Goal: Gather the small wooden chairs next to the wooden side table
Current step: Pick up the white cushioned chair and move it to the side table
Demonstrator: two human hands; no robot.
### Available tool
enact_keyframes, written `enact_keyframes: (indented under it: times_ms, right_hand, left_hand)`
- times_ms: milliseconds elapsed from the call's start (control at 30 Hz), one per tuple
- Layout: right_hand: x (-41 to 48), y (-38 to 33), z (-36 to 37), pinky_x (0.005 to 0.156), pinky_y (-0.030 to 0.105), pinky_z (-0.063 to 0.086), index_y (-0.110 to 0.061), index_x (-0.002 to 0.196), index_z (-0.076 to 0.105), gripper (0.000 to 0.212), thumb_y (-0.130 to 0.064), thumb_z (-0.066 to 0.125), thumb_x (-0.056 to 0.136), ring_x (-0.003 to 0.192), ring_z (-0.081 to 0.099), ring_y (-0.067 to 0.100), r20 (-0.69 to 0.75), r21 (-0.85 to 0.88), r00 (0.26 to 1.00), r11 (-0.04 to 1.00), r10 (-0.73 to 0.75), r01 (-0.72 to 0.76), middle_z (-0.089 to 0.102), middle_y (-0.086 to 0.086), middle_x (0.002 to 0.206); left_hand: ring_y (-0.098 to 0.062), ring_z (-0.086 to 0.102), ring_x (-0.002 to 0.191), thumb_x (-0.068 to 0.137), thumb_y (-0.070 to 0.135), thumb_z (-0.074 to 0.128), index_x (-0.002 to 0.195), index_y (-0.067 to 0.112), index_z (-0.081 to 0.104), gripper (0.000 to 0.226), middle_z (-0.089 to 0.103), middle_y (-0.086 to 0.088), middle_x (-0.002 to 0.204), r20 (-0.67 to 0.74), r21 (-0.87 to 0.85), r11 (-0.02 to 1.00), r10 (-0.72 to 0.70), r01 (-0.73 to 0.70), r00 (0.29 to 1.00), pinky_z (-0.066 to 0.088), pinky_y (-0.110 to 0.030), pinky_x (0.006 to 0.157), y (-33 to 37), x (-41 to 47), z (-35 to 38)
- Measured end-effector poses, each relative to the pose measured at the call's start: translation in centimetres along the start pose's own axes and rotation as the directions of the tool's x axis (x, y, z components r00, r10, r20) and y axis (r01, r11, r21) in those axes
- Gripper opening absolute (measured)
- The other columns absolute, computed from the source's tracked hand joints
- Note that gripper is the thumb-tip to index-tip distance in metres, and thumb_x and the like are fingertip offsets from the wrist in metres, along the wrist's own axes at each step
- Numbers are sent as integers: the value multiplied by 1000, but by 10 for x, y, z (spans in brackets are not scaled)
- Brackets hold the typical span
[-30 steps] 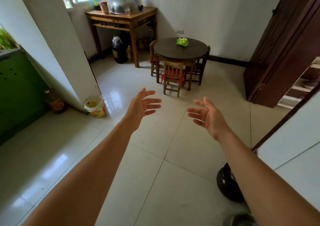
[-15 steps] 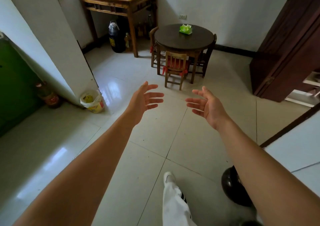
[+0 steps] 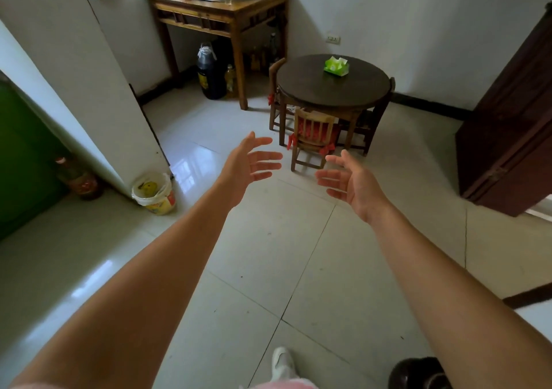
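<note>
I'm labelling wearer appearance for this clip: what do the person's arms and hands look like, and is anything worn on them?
The left hand and right hand are bare: no gloves, rings, watch or bracelet show. No sleeve covers either arm in view.

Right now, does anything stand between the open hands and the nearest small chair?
Nothing visible does. Only bare floor lies between the left hand, the right hand and the nearest chair, which stands at the round table's near edge.

Home dining room: round table (image 3: 333,85), small chairs (image 3: 313,137), tiled floor (image 3: 268,269).
</note>
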State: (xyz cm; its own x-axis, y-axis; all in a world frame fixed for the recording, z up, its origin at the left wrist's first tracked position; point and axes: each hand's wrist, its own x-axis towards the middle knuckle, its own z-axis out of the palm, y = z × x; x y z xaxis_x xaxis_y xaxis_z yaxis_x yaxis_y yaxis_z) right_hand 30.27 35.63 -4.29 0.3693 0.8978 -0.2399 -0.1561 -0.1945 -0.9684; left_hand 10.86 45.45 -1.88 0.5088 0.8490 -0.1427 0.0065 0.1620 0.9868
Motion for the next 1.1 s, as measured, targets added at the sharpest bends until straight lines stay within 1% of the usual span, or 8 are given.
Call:
enact_keyframes:
  times_ms: [133, 367, 500, 633, 733, 867, 1000, 1100]
  right_hand:
    - [43, -5, -4, 79, 37, 47, -18, 115, 60, 43, -48, 37, 94, 95, 68, 23, 26, -6, 1000, 1000, 16, -16, 73, 7, 102]
    - [114, -16, 0, 78, 37, 47, -21, 112, 61, 40, -48, 37, 95, 93, 69, 23, 51, 9, 998, 1000, 21, -22, 74, 6, 99]
    - [160, -25, 5, 79, 38, 47, -24, 108, 63, 38, -48, 37, 95, 96, 68, 24, 38, 5, 999, 1000, 8, -8, 74, 6, 99]
    - [216, -33, 17, 76, 36, 47, -24, 106, 64, 39, -50, 38, 94, 96, 69, 24, 34, -12, 999, 1000, 13, -12, 75, 6, 99]
    - [269, -42, 33, 76, 36, 47, -23, 107, 64, 40, -50, 38, 94, 96, 69, 23, 19, -15, 999, 999, 33, -33, 75, 3, 98]
    - [340, -63, 62, 80, 38, 47, -23, 109, 64, 41, -50, 37, 94, 97, 68, 23, -7, -11, 998, 998, 56, -56, 75, 3, 98]
    - [405, -86, 88, 85, 39, 49, -22, 112, 64, 42, -50, 40, 93, 100, 68, 24, -37, 10, 998, 999, 45, -44, 75, 4, 100]
    - [447, -103, 106, 85, 39, 48, -23, 112, 63, 40, -49, 40, 93, 103, 66, 26, -34, 13, 999, 1000, 28, -27, 73, 6, 104]
  left_hand:
    - [-29, 63, 103, 99, 44, 23, 125, 11, 52, 51, 63, -14, 117, -14, -5, 1000, -4, 4, 1000, 48, -39, 92, 5, 33, -2]
    - [-32, 62, 105, 99, 43, 23, 125, 9, 51, 51, 62, -17, 119, -45, -9, 1000, 6, -6, 999, 46, -42, 96, 14, 101, -18]
    - [-32, 62, 106, 99, 43, 23, 127, 9, 50, 52, 61, -18, 121, -33, 2, 1000, 13, -13, 999, 47, -41, 95, 19, 150, -29]
    - [-32, 62, 107, 99, 43, 23, 127, 10, 51, 51, 62, -17, 122, -29, -2, 1000, 7, -7, 1000, 48, -40, 93, 25, 208, -44]
    - [-33, 61, 108, 99, 43, 22, 129, 9, 50, 53, 61, -18, 123, -17, -6, 1000, 3, -3, 1000, 47, -40, 94, 34, 259, -64]
    - [-35, 60, 110, 99, 42, 21, 129, 8, 49, 53, 60, -19, 124, -25, 6, 1000, -13, 13, 1000, 45, -43, 97, 51, 323, -100]
    - [-36, 60, 109, 100, 42, 21, 128, 8, 51, 53, 61, -20, 123, -43, 7, 1000, -23, 23, 999, 45, -43, 97, 70, 383, -138]
    - [-34, 62, 106, 99, 43, 22, 127, 10, 51, 52, 62, -19, 121, -47, 12, 1000, 0, 1, 999, 46, -43, 96, 81, 421, -166]
